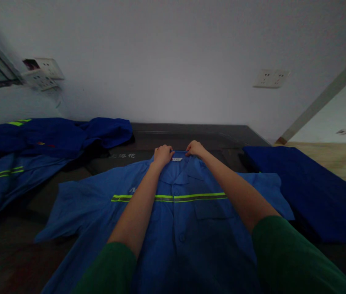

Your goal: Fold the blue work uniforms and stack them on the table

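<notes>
A blue short-sleeved work shirt [188, 228] lies spread out front side up, its collar away from me and a yellow-green reflective stripe across the chest. At the left side of the collar, my left hand [163, 155] has its fingers closed on the cloth. My right hand [195, 148] pinches the collar's right side. Between the two hands a white neck label [177, 159] shows inside the collar. Both forearms reach over the shirt and cover parts of its front.
Other blue garments with reflective stripes [53, 136] lie heaped at the left. A folded dark blue cloth [307, 192] sits at the right. Behind the dark table [188, 130] rises a white wall with sockets [271, 78].
</notes>
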### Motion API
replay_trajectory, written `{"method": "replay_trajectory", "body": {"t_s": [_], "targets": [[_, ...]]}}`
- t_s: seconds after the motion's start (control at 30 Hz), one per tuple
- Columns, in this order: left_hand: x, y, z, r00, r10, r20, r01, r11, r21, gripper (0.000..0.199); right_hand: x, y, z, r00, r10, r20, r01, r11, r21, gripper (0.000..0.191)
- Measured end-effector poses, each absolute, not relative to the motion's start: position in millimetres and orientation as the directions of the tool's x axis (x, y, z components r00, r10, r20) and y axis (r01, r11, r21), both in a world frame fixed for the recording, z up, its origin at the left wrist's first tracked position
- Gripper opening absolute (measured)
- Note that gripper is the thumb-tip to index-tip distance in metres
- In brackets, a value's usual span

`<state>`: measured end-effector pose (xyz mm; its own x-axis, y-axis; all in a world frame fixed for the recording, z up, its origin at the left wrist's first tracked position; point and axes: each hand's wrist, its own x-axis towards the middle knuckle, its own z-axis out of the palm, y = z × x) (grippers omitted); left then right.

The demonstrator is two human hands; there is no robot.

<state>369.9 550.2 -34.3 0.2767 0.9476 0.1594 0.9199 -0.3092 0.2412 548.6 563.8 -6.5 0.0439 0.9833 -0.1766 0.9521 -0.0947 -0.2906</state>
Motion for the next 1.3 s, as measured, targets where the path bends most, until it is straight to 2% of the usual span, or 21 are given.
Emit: {"method": "replay_trajectory", "body": {"t_s": [0.3, 0.5, 0.73, 0.87, 1.0, 1.13, 1.2, 1.3], "targets": [[371.4, 544.9, -39.9, 0.223, 0.955, 0.195, 0.933, -0.267, 0.241, 0.024, 544.0, 558.7, -8.0, 0.028, 0.985, -0.169, 0.955, -0.077, -0.287, 0.022], [372.4, 543.9, -46.7, 0.211, 0.949, 0.234, 0.935, -0.266, 0.236, 0.021, 547.5, 559.2, -9.6, 0.010, 0.966, -0.259, 0.940, -0.098, -0.327, 0.030], [374.2, 544.6, -49.7, 0.203, 0.943, 0.265, 0.940, -0.264, 0.218, 0.023, 554.1, 554.9, -5.4, 0.002, 0.957, -0.291, 0.904, -0.126, -0.408, 0.018], [385.1, 543.5, -50.8, 0.324, 0.908, 0.264, 0.895, -0.385, 0.225, 0.029, 573.5, 545.0, 0.6, 0.019, 0.948, -0.318, 0.882, -0.166, -0.440, 0.022], [397.6, 542.2, -56.1, 0.491, 0.839, 0.234, 0.804, -0.540, 0.249, 0.037, 590.8, 531.6, 1.6, 0.023, 0.935, -0.354, 0.897, -0.175, -0.405, 0.012], [401.5, 538.8, -57.3, 0.519, 0.809, 0.276, 0.779, -0.581, 0.236, 0.039, 592.1, 522.8, -3.4, -0.007, 0.958, -0.286, 0.916, -0.109, -0.387, 0.010], [402.3, 535.3, -53.4, 0.473, 0.822, 0.318, 0.803, -0.550, 0.228, 0.037, 589.8, 519.4, -7.1, -0.007, 0.981, -0.196, 0.923, -0.069, -0.378, 0.009], [407.0, 528.8, -45.9, 0.429, 0.843, 0.326, 0.820, -0.514, 0.251, 0.026, 586.2, 509.5, -14.8, -0.020, 0.999, -0.033, 0.926, 0.006, -0.378, 0.020]]}}
